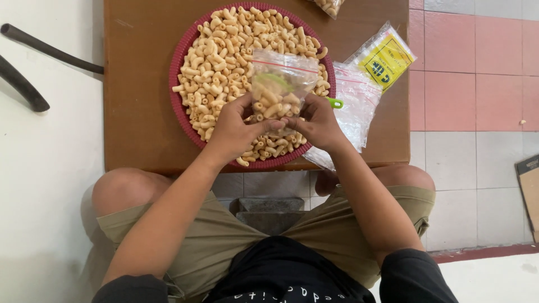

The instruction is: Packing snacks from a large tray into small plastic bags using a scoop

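While both hands, left hand [233, 132] and right hand [317, 123], pinch a small clear bag [281, 84] of macaroni, it stands upright above the red tray [178, 62].

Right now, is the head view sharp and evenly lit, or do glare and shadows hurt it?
Head view: sharp and evenly lit on the left hand, right hand and small clear bag; mild sheen on the spare bags; soft shadow under the table; edges bend slightly.
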